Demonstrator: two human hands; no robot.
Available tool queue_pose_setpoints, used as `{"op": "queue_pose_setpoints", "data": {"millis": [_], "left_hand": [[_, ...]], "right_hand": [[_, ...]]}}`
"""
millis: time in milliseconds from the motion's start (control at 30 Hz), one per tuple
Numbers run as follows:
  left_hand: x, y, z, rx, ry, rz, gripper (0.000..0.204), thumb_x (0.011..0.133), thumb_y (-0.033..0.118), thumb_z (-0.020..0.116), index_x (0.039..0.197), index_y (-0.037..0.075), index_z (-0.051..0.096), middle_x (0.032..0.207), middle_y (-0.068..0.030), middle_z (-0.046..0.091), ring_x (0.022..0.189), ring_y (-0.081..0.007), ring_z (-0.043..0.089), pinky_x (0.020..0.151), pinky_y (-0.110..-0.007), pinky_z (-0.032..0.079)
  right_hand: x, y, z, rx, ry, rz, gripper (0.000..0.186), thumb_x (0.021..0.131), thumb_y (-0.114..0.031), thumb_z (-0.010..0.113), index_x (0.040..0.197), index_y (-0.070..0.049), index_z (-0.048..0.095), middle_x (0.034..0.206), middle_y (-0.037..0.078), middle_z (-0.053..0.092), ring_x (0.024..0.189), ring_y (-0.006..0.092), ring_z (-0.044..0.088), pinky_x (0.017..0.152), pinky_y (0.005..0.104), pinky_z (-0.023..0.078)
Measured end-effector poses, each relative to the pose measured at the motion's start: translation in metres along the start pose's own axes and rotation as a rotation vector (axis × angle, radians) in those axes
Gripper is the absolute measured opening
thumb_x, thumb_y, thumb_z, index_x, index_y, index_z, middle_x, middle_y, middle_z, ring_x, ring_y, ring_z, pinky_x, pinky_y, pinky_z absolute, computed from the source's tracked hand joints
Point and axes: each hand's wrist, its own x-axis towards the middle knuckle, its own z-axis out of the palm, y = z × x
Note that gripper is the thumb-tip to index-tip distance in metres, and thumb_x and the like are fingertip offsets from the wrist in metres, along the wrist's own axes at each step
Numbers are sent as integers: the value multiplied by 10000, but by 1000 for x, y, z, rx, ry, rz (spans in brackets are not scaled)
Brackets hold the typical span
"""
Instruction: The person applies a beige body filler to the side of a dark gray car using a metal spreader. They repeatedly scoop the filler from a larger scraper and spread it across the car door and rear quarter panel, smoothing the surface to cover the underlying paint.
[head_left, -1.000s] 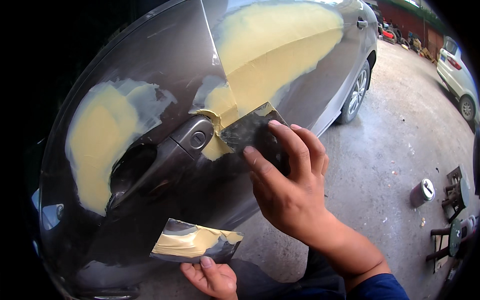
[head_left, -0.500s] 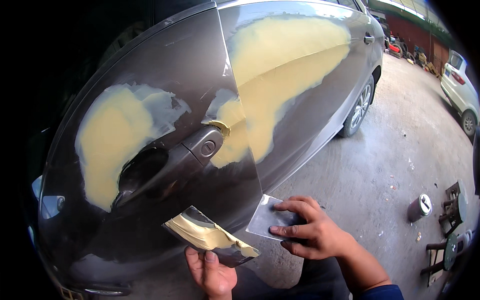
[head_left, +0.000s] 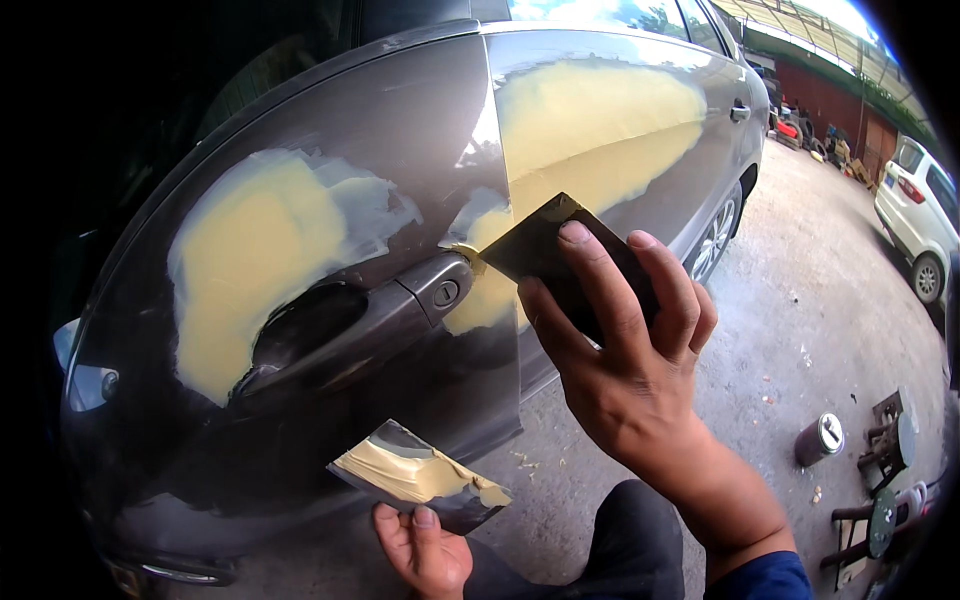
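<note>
My left hand point(head_left: 430, 552), low in the middle, grips a dark flat plate point(head_left: 468, 512) by its near edge. Cream-yellow body filler point(head_left: 398, 472) is heaped along that plate. In my right hand point(head_left: 635, 365) is a thin dark filler spreader point(head_left: 545, 245), pinched between thumb and fingers. Its left corner is at the filler patch beside the lock end of the door handle point(head_left: 410, 310); whether it touches the panel I cannot tell. Another filler patch point(head_left: 245, 265) surrounds the handle's far-left end, and a large one point(head_left: 600, 120) spreads over the adjoining door.
The grey-brown car door point(head_left: 430, 120) fills the left side. On the concrete floor at right stand a metal can point(head_left: 820, 440) and small stools point(head_left: 880, 525). A white car point(head_left: 920, 215) is parked farther off. My knee point(head_left: 640, 530) shows below.
My right hand has risen up and forward from beside the plate, carrying the spreader to the filler near the handle. The left hand and its plate have barely moved. The view has shifted slightly.
</note>
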Motion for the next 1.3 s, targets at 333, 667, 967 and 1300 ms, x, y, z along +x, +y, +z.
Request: {"op": "queue_pose_setpoints", "data": {"millis": [333, 667, 967, 1300], "left_hand": [[-1, 3, 0, -43, -13, -31, 393, 930, 73, 483, 1298, -55, 434, 1262, -153, 563, 1165, -215, 533, 1039, -346, 374], [-1, 0, -13, -41, -28, -29, 379, 947, 70, 467, 1305, -52, 427, 1278, -159, 552, 1170, -217, 530, 1038, -352, 378], [0, 6, -12, 32, -21, -5, 377, 948, 96, 460, 1297, -43, 439, 1284, -159, 541, 1172, -226, 522, 1038, -360, 378], [6, 12, 0, -71, -39, -84, 388, 928, 86, 469, 1295, -35, 443, 1274, -157, 542, 1159, -240, 526, 1027, -371, 395]], "right_hand": [[13, -5, 5, -52, 23, -64, 288, 757, -183, 702, 1039, -123, 708, 1360, 15, 534, 1197, 309, 473, 872, 403, 313], [-6, -26, -3, 29, -182, 160, 378, 724, -92, 688, 1083, -212, 706, 1421, 52, 465, 1221, 327, 401, 988, 398, 309], [-23, -42, 7, 236, -220, 362, 471, 654, -64, 737, 1096, -224, 714, 1402, 108, 445, 1188, 368, 396, 988, 443, 354], [-59, -28, -38, 1279, -429, 417, 502, 747, -83, 735, 1237, -170, 676, 1381, 196, 455, 1204, 374, 462, 1013, 450, 385]]}}
